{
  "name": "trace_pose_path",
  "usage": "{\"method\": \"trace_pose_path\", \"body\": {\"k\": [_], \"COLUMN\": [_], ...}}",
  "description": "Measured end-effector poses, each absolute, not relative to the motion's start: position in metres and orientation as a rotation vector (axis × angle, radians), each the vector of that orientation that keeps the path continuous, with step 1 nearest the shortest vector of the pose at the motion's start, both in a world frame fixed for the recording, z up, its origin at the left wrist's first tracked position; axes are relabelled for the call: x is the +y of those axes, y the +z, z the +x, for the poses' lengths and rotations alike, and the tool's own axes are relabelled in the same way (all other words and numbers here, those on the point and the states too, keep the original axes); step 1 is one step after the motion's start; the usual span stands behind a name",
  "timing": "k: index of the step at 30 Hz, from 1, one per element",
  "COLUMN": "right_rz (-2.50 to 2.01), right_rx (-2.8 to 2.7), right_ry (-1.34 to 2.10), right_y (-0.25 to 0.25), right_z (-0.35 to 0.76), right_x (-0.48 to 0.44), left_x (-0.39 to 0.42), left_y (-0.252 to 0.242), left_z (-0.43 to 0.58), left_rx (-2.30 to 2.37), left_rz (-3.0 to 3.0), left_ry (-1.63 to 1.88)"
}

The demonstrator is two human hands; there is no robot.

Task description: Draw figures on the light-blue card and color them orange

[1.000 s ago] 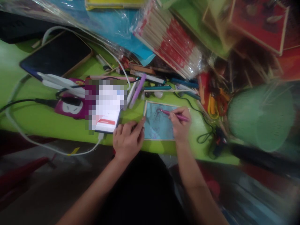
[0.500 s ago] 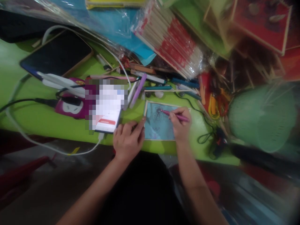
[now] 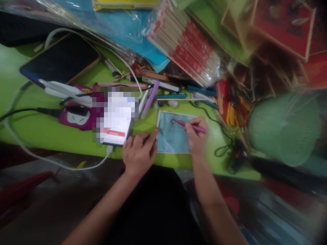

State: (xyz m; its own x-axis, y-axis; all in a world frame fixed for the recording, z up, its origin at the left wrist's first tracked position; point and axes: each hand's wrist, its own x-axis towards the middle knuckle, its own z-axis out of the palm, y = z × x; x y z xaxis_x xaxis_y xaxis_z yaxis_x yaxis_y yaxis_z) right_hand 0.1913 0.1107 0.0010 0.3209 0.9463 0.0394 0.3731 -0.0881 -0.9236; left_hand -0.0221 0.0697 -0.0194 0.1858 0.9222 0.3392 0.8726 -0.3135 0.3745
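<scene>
A small blue card (image 3: 176,137) with a pale border lies flat near the front edge of the green table (image 3: 143,126). Dark drawn lines show on its upper middle, with fainter marks below. My right hand (image 3: 197,135) is closed around a magenta pen (image 3: 190,126), its tip at the dark lines. My left hand (image 3: 140,149) rests at the card's left edge, fingers stretched out and the index finger touching the border. Just left of that hand lies a lit phone (image 3: 117,119), partly blurred out, with a white cable plugged in.
A dark tablet (image 3: 61,59) and a purple power strip (image 3: 76,117) lie to the left. Several pens and a purple marker (image 3: 150,98) lie behind the card. Plastic-wrapped red-and-white sticks (image 3: 186,42) are at the back. A green bin (image 3: 283,129) stands right, beside yellow-handled scissors (image 3: 232,115).
The pen tip has shifted very slightly at the drawn lines, which look a little denser. The left hand and the card stay in place.
</scene>
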Motion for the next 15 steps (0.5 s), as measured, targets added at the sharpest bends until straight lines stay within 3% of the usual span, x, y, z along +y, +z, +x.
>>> {"method": "trace_pose_path", "body": {"k": [15], "right_rz": [-1.665], "right_rx": [-1.202], "right_ry": [0.768], "right_y": [0.0022], "right_z": [0.1925], "right_x": [0.1110], "left_x": [0.0666], "left_y": [-0.0215], "left_z": [-0.0219], "left_rx": [1.796], "left_rz": [2.286], "left_ry": [0.743]}}
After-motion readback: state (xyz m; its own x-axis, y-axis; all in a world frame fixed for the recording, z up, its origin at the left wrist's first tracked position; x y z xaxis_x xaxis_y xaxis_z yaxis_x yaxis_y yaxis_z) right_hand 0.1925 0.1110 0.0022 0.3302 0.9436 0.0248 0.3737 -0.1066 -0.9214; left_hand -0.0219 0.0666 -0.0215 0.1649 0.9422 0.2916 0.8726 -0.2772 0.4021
